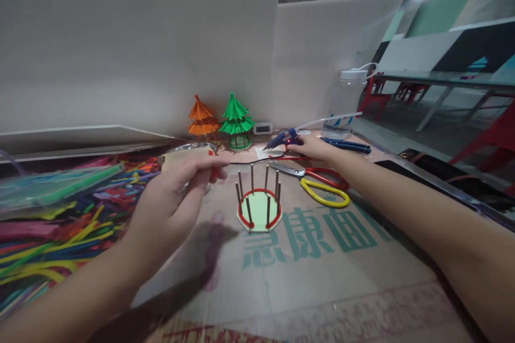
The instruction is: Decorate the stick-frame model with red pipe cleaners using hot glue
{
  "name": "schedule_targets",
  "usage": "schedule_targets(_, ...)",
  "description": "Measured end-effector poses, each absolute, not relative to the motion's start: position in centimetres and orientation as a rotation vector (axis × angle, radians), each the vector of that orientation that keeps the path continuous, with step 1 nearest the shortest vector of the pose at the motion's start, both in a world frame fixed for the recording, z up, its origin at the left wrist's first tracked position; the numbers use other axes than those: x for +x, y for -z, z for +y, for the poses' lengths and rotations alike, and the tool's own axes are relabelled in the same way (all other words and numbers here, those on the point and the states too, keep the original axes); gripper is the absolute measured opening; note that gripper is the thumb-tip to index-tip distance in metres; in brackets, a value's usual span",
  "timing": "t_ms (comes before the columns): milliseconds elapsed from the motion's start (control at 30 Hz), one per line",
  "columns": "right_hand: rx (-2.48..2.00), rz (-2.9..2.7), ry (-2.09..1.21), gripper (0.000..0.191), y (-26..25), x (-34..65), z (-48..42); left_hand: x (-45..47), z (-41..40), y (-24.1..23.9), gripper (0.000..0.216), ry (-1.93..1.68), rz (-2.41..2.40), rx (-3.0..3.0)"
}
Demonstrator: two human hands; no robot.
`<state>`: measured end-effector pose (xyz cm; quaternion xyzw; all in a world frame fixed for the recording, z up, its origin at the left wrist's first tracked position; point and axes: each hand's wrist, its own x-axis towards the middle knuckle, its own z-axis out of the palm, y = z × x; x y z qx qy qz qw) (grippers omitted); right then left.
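My left hand [177, 187] hovers above the cardboard sheet [306, 273], its fingers pinched on a small red piece [214, 172]. Just right of it stands a pale green octagonal base [258, 210] with a red rim and several upright dark sticks. My right hand [311, 146] reaches far across the desk and is closed on a blue glue gun [281, 140], whose nozzle points left toward a white scrap. A clear glue stick juts out behind the gun.
Orange [202, 116] and green [236, 116] paper pagoda models stand at the back wall. Red-handled [322, 174] and yellow-handled [322, 193] scissors lie right of the base. A heap of colourful strips [60, 209] fills the left. A plastic jar [344, 104] stands back right.
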<state>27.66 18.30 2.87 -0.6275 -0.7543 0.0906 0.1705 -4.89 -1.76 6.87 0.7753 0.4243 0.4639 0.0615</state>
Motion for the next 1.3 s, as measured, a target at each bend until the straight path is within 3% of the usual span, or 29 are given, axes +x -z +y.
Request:
schedule_targets(200, -1.781, -2.237, -0.142, 0.051, -3.6, 28.5, 16.6, -3.4, -2.6, -9.5, 0.022, -1.531, 1.245, 2.200)
schedule_targets(467, -1.806, -2.199, 0.083, 0.040, -7.2, 28.6, 13.2, -1.7, -2.6, -11.3, 0.009, -1.500, 1.068, 2.200)
schedule_targets(600, -1.665, -2.176, 0.216, 0.033, -10.5, 26.9, 9.1, -2.2, -2.1, -10.5, 0.016, -1.350, 0.997, 2.100)
schedule_targets(900, -0.653, -2.331, 0.398, 0.018, -12.7, 18.9, -1.0, -1.9, -2.6, -10.2, 0.010, -1.192, 1.097, 2.314)
schedule_targets(1067, -0.496, -2.359, 0.675, 0.022, -11.6, 18.5, -1.7, -1.8, -2.5, -9.8, 0.015, -1.257, 1.102, 2.310)
schedule_targets(1300, -0.552, -2.348, 0.593, 0.022, -12.1, 18.8, -2.0, -1.6, -2.5, -9.8, 0.013, -1.317, 1.065, 2.290)
